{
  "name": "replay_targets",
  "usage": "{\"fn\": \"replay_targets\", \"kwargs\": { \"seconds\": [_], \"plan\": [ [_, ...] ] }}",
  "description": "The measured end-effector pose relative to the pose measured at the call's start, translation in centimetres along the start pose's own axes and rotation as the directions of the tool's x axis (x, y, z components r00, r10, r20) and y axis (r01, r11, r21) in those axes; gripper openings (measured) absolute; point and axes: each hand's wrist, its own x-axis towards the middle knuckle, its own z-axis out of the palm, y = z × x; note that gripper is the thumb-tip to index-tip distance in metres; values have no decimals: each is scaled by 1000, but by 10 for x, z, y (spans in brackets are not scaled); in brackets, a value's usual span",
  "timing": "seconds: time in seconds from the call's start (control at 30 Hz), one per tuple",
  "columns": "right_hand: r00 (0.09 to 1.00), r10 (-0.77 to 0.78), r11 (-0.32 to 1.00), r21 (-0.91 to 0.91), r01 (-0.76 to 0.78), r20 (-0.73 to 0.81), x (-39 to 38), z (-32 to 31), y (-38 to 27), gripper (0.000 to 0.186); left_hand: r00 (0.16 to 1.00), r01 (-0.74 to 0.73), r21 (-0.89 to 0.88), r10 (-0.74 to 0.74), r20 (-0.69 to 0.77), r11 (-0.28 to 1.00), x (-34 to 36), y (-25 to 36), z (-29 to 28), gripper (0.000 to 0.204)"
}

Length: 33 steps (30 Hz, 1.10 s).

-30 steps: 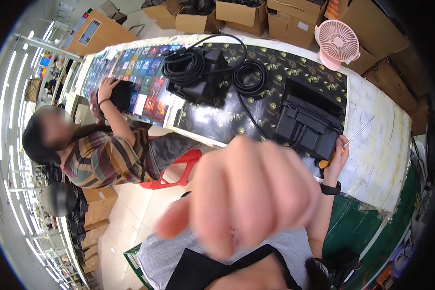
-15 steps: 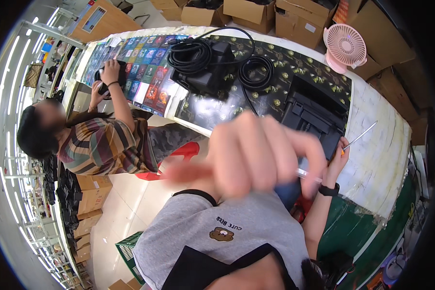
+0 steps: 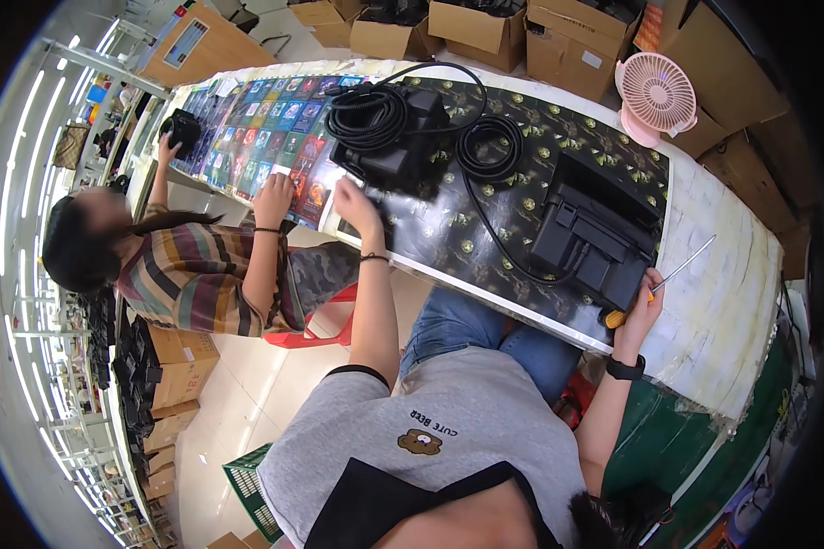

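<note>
My right hand is closed round a screwdriver. Its orange handle pokes out on the near side and its thin metal shaft points to the far right. That hand is beside the near right corner of an open black plastic case, with a cable running into it. My left hand reaches to the near edge of the table, fingers curled together; what they pinch, if anything, is too small to make out. Just beyond it stands a black boxy unit topped by a coiled black cable.
Another coil of black cable lies mid-table. A pink fan stands at the far right. On my left a person in a striped top holds a black object. Cardboard boxes line the far side.
My left hand has swung from close in front of me out to the table's left part. The co-worker's hands have moved apart, the black object shifting left. My right hand keeps the screwdriver.
</note>
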Motion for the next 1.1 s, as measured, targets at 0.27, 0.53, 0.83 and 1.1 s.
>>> {"fn": "replay_targets", "kwargs": {
  "seconds": [0.27, 0.53, 0.83, 1.1],
  "plan": [
    [1000, -26, 1000, 12, 26, -1, -3, -1, -3, 21, 996, -65, -1, 65, 62, 998, -25, 14, 0, 38],
    [1000, 25, 999, 21, -26, 17, -8, 18, -20, 19, 601, -494, -347, 601, 527, 797, -127, 139, 42, 13],
    [999, 24, 999, 29, -25, 40, -10, 16, -28, 20, -275, -492, -531, 455, 847, 690, -238, 243, 77, 115],
    [994, 47, 997, 60, -53, 96, -11, 16, -21, 18, -317, -562, -555, 460, 829, 613, -226, 232, 67, 97]
  ]
}}
